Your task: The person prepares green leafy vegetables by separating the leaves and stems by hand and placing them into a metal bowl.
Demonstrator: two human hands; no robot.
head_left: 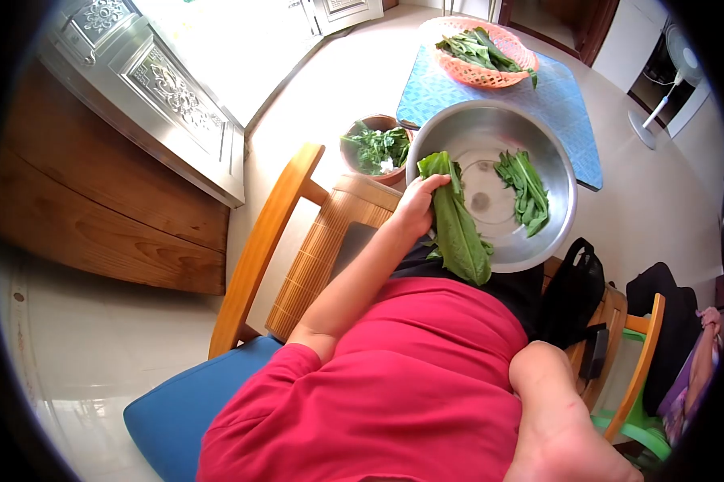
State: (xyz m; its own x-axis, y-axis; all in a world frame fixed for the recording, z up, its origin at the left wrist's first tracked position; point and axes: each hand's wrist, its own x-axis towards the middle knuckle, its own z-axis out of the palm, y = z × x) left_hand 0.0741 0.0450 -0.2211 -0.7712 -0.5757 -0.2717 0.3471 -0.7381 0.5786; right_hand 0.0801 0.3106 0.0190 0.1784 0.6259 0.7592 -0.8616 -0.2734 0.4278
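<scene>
My left hand is closed around a bunch of long green leaves. The leaves hang over the near-left part of a large stainless steel bowl, their tips reaching down toward my lap. A smaller bunch of green leaves lies inside the bowl, on its right side. The bowl sits at my lap, beside the blue table. My bare right arm is bent up close to the camera at the lower right, and its hand is out of view.
An orange woven basket with leafy greens stands on the blue patterned table. Left of the bowl, on the floor, is a brown bucket holding leaves. Wooden chair arms flank me. A black bag hangs at right.
</scene>
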